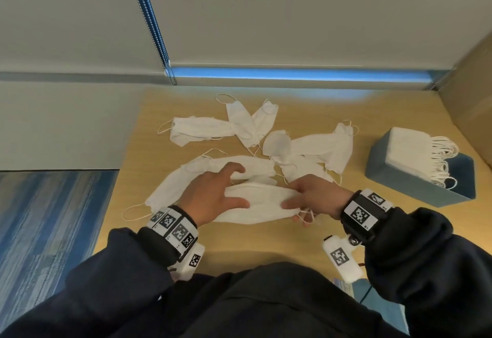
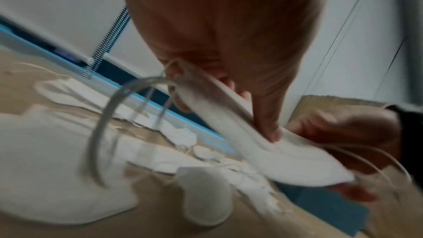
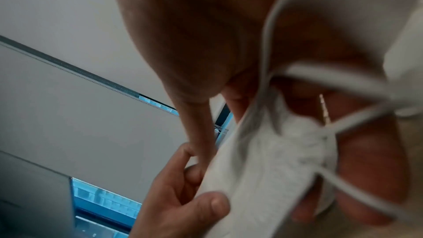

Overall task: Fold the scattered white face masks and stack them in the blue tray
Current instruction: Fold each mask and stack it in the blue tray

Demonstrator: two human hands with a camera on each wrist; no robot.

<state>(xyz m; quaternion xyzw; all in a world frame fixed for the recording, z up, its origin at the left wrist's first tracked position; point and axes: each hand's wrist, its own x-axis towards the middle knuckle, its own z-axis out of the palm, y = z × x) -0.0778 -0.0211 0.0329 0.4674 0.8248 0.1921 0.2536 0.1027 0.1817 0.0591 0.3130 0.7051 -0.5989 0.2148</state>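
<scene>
Both hands hold one white face mask [image 1: 262,203] just above the wooden table [image 1: 266,241], near its front. My left hand [image 1: 213,199] pinches its left end between thumb and fingers; the left wrist view shows the mask [image 2: 263,147] under the thumb. My right hand [image 1: 311,197] grips the right end with the ear loops hanging; the mask [image 3: 263,169] fills the right wrist view. Several loose masks [image 1: 314,148] lie scattered behind. The blue tray [image 1: 415,180] at the right holds a stack of folded masks [image 1: 415,148].
A cardboard box [image 1: 471,92] stands at the back right beside the tray. A window blind with a bead chain [image 1: 149,23] hangs behind the table. Blue carpet [image 1: 48,217] lies to the left of the table's edge.
</scene>
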